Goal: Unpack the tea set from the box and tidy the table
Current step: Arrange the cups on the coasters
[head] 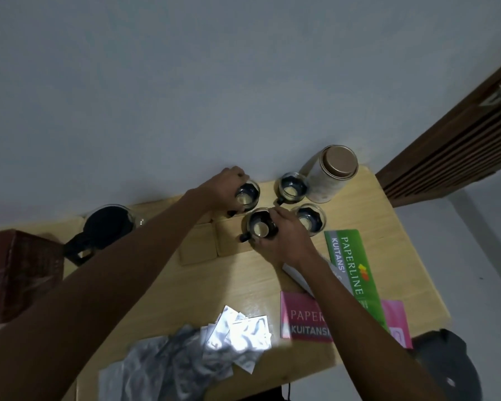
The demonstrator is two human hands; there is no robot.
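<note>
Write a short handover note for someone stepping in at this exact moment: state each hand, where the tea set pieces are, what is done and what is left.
Left hand: gripping the far-left cup near the wall.
Right hand: gripping the near-left cup.
Two more cups stand untouched to the right, beside the round canister.
The dark-lidded glass teapot stands at the table's left end, next to the dark red box.
Done: four cups and the teapot are out on the table.
Left: set the cups down neatly, then clear the foil packets and the green and pink receipt books.
</note>
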